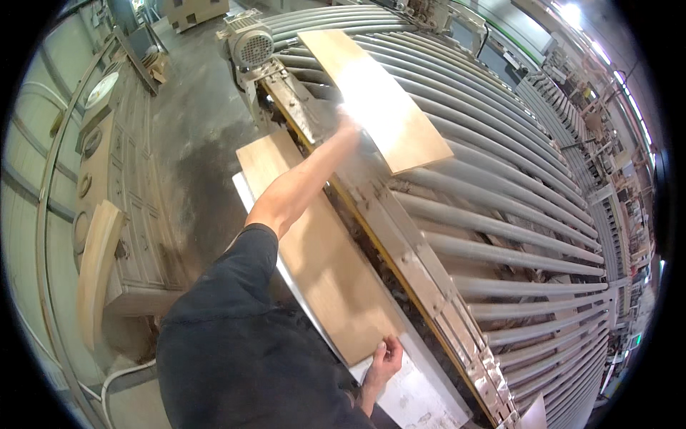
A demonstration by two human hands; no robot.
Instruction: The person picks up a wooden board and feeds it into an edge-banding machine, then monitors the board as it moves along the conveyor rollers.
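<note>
My left hand (348, 123) reaches forward to the near long edge of a pale wooden board (400, 118), which lies on the conveyor rollers. Motion and glare smear its fingers, so its grip cannot be made out. A second wooden board (321, 272) lies lengthwise along the near side of the conveyor, on a white shelf-like surface (421, 393). At this board's near end is my right hand (382, 366), fingers curled against the corner. My left forearm crosses over the far part of the second board.
A metal side rail (400, 236) with a yellow edge runs between the second board and the rollers (514, 247). An electric motor (254, 46) stands at the rail's far end. To the left are a carved wooden cabinet (128, 214) and a curved wooden piece (100, 264).
</note>
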